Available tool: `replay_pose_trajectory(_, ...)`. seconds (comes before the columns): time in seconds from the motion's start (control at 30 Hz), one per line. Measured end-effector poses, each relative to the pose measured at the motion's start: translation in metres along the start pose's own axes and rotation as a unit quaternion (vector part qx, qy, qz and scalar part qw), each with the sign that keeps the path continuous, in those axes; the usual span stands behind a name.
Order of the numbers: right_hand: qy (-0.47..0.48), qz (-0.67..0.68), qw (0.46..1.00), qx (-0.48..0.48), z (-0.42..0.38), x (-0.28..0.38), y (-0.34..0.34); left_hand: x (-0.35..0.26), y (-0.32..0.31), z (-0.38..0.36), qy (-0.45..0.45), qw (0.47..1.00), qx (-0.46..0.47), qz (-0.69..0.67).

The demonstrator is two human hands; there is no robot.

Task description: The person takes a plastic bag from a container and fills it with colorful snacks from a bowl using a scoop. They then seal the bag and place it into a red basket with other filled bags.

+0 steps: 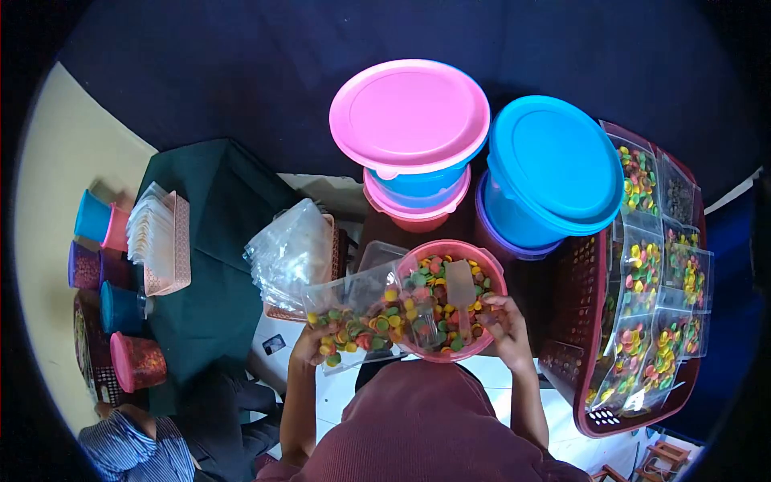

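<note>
My left hand (308,344) grips a clear plastic bag (353,293), partly filled with small red, yellow and green discs (365,328). Its open end lies over the left rim of a pink tub (499,277). More such discs fill this tub, and a translucent scoop (460,283) rests among them. A second clear piece, perhaps another scoop, shows near the bag mouth. On the tub's right side, my right hand (507,325) curls its fingers over the rim, close to the scoop handle; the fingertips are partly hard to make out.
Lidded pink (409,112) and blue (554,161) tubs stand behind. A maroon basket (590,386) at right holds several filled bags. Empty bags (293,249) lie in a basket at left. Farther left, another person (136,438) sits by a green-covered table (193,321) with small tubs.
</note>
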State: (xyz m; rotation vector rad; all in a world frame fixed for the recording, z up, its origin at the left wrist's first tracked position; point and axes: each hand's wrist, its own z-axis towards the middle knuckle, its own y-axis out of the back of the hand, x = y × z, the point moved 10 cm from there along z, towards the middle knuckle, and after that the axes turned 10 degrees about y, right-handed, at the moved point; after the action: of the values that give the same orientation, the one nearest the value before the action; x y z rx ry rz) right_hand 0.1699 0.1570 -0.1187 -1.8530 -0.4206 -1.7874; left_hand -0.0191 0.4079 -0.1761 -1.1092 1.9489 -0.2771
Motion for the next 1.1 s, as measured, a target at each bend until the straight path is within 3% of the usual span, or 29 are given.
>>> replay_pose_trajectory(0.17, -0.032, -0.049, 0.997, 0.052, 0.003, -0.004, -0.001, 0.024, 0.010, -0.014, 0.014, 1.000, -0.020, -0.004)
replay_pose_trajectory(0.27, 0.010, -0.079, 0.995, 0.054, 0.008, -0.003, 0.000, 0.021, 0.000, -0.020, 0.009, 1.000, -0.020, 0.003)
replay_pose_trajectory(0.4, 0.036, -0.128, 0.990, 0.047, 0.011, 0.005, -0.008, 0.012, 0.004, -0.016, -0.010, 1.000, -0.016, 0.022)
replay_pose_trajectory(0.47, 0.036, -0.148, 0.987, 0.046, 0.008, 0.008, -0.013, 0.014, 0.009, -0.008, 0.029, 0.999, -0.008, 0.019)
replay_pose_trajectory(0.73, 0.051, -0.204, 0.977, 0.031, -0.007, 0.006, -0.024, 0.019, 0.002, 0.002, 0.045, 0.994, 0.054, -0.083)
replay_pose_trajectory(0.8, 0.034, -0.205, 0.978, 0.013, -0.009, 0.006, -0.027, 0.023, 0.014, 0.008, 0.014, 0.997, 0.019, -0.077)
replay_pose_trajectory(0.87, 0.017, -0.197, 0.980, 0.024, -0.012, 0.008, -0.038, 0.036, 0.004, 0.013, 0.056, 0.973, 0.132, -0.180)
replay_pose_trajectory(1.0, 0.006, -0.135, 0.991, 0.009, -0.014, 0.013, -0.055, 0.071, 0.034, 0.042, 0.035, 0.952, 0.185, -0.239)
replay_pose_trajectory(1.1, 0.053, -0.130, 0.990, 0.007, -0.012, 0.041, -0.073, 0.070, 0.005, 0.043, 0.007, 0.924, 0.251, -0.290)
